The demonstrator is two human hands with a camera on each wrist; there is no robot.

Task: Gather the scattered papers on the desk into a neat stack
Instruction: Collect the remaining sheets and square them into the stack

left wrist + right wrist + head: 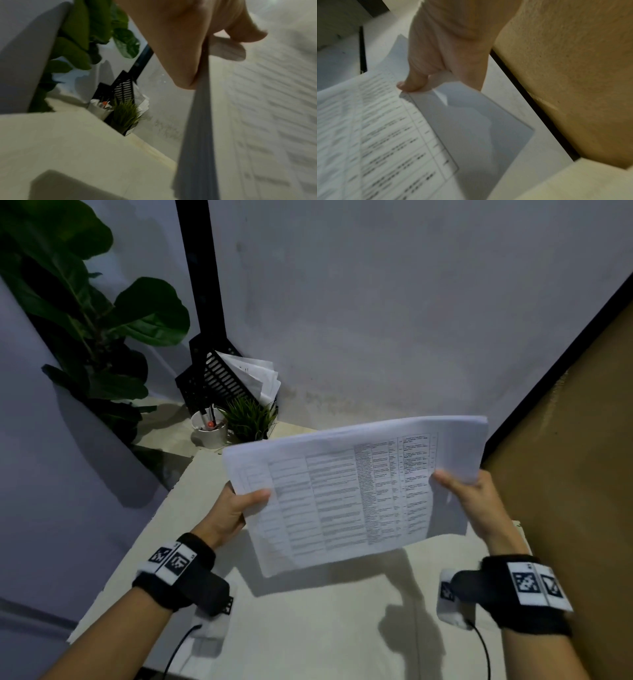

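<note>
A stack of printed papers with table text is held up above the pale desk, tilted toward me. My left hand grips its left edge, thumb on top. My right hand grips the right edge, thumb on the top sheet. In the left wrist view the stack's edge runs down from my left hand. In the right wrist view my thumb presses the top sheet of the papers. The fingers under the stack are hidden.
At the desk's far left corner stand a white pen cup, a small grass plant and a black file rack with papers in it. A large leafy plant stands at left. A brown panel borders the right side.
</note>
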